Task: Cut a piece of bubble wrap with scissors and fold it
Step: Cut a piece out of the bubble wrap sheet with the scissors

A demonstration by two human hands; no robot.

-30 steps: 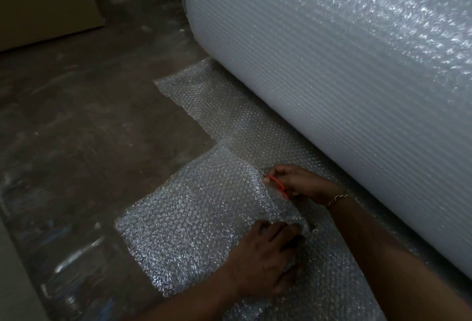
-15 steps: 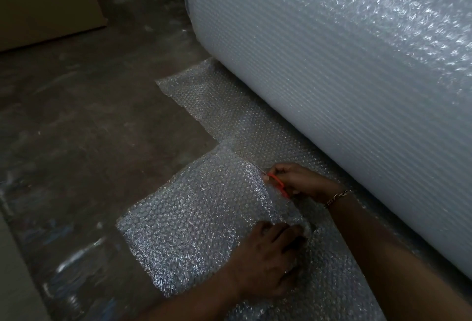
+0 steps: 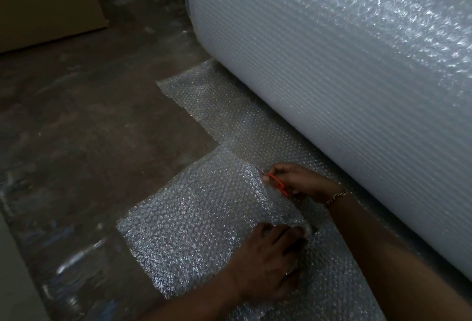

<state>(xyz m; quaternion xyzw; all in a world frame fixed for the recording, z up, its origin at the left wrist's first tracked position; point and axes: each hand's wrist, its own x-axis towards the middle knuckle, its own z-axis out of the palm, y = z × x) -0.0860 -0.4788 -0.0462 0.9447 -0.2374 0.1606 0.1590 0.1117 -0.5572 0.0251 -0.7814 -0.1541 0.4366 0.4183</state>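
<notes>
bubble wrap (image 3: 194,221) lies under the flat-pressed left hand (image 3: 268,262) (right hand (image 3: 296,180) grips orange scissors (image 3: 277,184)).

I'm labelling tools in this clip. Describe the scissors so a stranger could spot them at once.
Start at the huge bubble wrap roll on the right and follow its base to the right hand, the one with a bracelet. The scissors are in its grip: their orange handle is the only bright colour.
</notes>
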